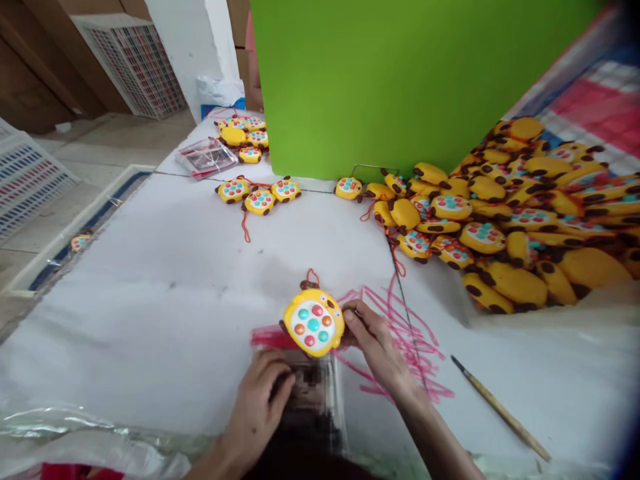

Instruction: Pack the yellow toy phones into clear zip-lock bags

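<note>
My right hand pinches the edge of a yellow animal-shaped toy with brown ears and feet. The toy's face is up, showing red, orange and teal buttons on a white patch, and an orange cord loop sticks out at its far end. My left hand is half curled to the left of the toy, with a gap between thumb and fingers and nothing visible in it. Below the toy, close to my left fingers, lies a dark, shallow, clear-edged tray, blurred and partly covered. Pink marks streak the white tabletop.
Many similar toys fill a container at the right and spill onto the table. A green panel stands at the back. Several toys lie left of it, near a plastic-wrapped packet. A thin wooden-handled brush rests at front right.
</note>
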Tool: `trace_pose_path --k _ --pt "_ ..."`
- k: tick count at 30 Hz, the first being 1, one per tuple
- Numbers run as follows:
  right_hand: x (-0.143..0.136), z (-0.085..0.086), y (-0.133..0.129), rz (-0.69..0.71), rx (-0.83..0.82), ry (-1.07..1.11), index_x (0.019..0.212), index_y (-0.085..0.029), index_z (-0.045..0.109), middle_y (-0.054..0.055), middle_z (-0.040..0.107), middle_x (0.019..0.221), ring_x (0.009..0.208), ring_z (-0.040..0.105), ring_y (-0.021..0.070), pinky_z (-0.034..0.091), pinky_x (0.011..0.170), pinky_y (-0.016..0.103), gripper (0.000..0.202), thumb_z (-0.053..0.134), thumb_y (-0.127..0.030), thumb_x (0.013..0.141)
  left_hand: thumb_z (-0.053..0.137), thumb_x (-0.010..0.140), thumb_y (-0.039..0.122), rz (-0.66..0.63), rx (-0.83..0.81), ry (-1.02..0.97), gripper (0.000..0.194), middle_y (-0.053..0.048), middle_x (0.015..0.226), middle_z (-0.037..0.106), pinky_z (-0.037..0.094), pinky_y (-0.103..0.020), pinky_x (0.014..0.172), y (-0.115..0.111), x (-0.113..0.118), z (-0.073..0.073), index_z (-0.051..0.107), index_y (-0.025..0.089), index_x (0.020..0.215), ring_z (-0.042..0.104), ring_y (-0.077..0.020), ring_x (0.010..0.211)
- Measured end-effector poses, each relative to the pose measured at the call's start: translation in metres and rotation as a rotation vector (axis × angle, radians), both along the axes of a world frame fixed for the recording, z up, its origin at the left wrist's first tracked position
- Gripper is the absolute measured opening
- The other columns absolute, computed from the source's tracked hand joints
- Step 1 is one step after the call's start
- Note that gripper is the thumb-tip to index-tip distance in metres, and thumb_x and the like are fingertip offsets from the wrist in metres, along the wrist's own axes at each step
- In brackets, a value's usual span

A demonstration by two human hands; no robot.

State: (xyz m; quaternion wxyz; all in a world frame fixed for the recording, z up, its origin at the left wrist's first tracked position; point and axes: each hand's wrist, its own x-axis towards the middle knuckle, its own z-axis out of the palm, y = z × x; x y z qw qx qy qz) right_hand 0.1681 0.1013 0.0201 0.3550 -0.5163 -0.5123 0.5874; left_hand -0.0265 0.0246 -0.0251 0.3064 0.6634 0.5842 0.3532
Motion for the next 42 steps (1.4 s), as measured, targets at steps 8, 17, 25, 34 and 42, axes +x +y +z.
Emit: trace_pose_path --k 8,17,25,34,42 --pt "0.019 -0.03 0.008 -0.098 0.127 -0.279 0.081 -0.019 0.051 0.001 0.054 0.075 0.072 0.053 0.0159 0.049 0.067 0.03 0.023 0.048 -0.041 0.087 0.047 0.084 0.016 -0.15 0.259 0.486 0.031 -0.016 0.115 0.06 0.052 -0.048 0.084 -0.018 0.016 -0.035 0.056 0.014 0.114 0.055 -0.0302 0.105" --pt "0.001 0.023 0.042 -0.084 0.222 -0.006 0.085 -0.018 0.054 -0.002 0.051 0.071 0.061 0.051 0.0111 0.047 0.049 0.021 0.023 0.052 -0.041 0.087 0.047 0.085 0.013 -0.135 0.264 0.552 0.031 -0.013 0.104 0.062 0.05 -0.045 0.082 -0.004 0.021 -0.03 0.053 0.012 0.115 0.057 -0.027 0.095" --pt "0.017 0.008 -0.006 0.232 -0.038 -0.027 0.083 -0.017 0.055 -0.002 0.053 0.063 0.055 0.053 0.0105 0.046 0.05 0.022 0.027 0.051 -0.043 0.088 0.04 0.087 0.014 -0.185 0.364 0.33 0.023 -0.011 0.091 0.063 0.048 -0.04 0.075 0.003 0.016 -0.03 0.061 0.017 0.097 0.056 -0.025 0.086" --pt "0.022 0.002 -0.023 0.546 -0.123 -0.111 0.083 -0.019 0.06 -0.003 0.053 0.062 0.052 0.05 0.0097 0.041 0.048 0.019 0.024 0.05 -0.04 0.089 0.042 0.089 0.019 -0.324 0.068 0.107 0.035 -0.007 0.098 0.064 0.045 -0.033 0.074 0.006 -0.004 -0.024 0.047 0.02 0.123 0.055 -0.0201 0.083" --pt "0.01 0.014 -0.022 0.713 -0.077 -0.171 0.082 -0.02 0.062 -0.003 0.059 0.066 0.056 0.057 0.0115 0.045 0.05 0.02 0.011 0.056 -0.028 0.086 0.042 0.088 0.016 -0.389 0.057 0.187 0.026 -0.007 0.088 0.066 0.046 -0.036 0.073 0.015 -0.001 -0.021 0.062 0.018 0.104 0.057 -0.0207 0.078"
